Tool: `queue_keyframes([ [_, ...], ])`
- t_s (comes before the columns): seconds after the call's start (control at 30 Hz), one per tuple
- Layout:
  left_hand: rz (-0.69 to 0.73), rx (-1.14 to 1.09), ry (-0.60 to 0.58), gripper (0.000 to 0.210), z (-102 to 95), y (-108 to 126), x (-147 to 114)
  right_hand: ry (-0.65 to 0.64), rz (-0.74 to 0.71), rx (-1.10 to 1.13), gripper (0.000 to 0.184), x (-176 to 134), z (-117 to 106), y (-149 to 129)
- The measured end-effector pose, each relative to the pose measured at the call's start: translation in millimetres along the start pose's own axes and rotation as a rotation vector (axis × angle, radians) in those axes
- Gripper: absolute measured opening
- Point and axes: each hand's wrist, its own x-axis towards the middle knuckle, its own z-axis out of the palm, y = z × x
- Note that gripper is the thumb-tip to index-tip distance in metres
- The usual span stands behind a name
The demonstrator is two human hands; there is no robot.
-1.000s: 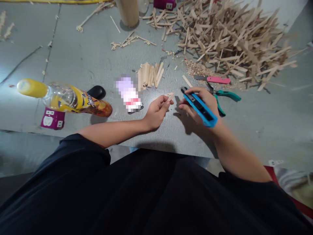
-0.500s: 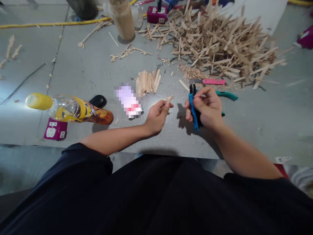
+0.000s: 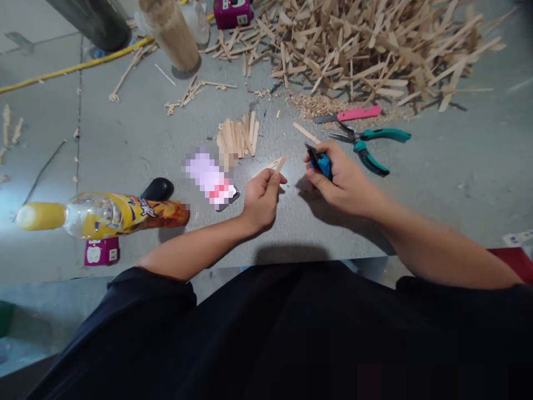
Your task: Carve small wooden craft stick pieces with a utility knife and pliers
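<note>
My left hand (image 3: 263,201) is closed around thin wooden craft sticks (image 3: 278,164) that jut up past the thumb and forefinger. Small slots show in one of them. Wrapped in my right hand (image 3: 337,176) is a blue and black utility knife (image 3: 321,162), its dark tip angled up and left toward the sticks, a short gap apart. Beyond that hand lie teal-handled pliers (image 3: 361,143), jaws parted, and a pink-handled knife (image 3: 358,113). A loose stick (image 3: 306,133) rests above the knife tip. A row of flat sticks (image 3: 237,138) lies beyond my left hand.
A large heap of sticks (image 3: 370,50) fills the back right, with wood shavings (image 3: 312,105) before it. On the left are a phone (image 3: 210,178), a yellow-capped bottle (image 3: 120,215), a black mouse (image 3: 158,189) and a purple power block (image 3: 101,251). A jar (image 3: 170,33) stands behind.
My right hand has turned the utility knife from upright to a lower grip, tip toward the left hand. The pliers show more fully. My view has shifted; the left hand keeps its sticks.
</note>
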Motion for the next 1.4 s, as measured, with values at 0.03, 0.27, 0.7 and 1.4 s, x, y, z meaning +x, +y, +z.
queue_keyframes([
  [0.03,-0.012,-0.024,-0.014,0.058,0.3,-1.7,0.0,-0.012,0.005,-0.010,0.026,0.2,-0.8,-1.8],
  [0.27,0.024,0.084,-0.030,0.059,-1.2,-2.9,-3.1,-0.159,0.351,0.409,0.050,-10.1,18.8,-26.6],
  [0.7,0.094,0.112,-0.179,0.057,2.4,20.8,-14.4,-0.132,0.522,0.648,0.044,-7.8,33.2,-21.2],
  [1.4,0.178,0.312,-0.149,0.053,-1.9,18.2,-14.6,-0.139,0.582,0.670,0.025,-10.2,35.2,-29.6],
])
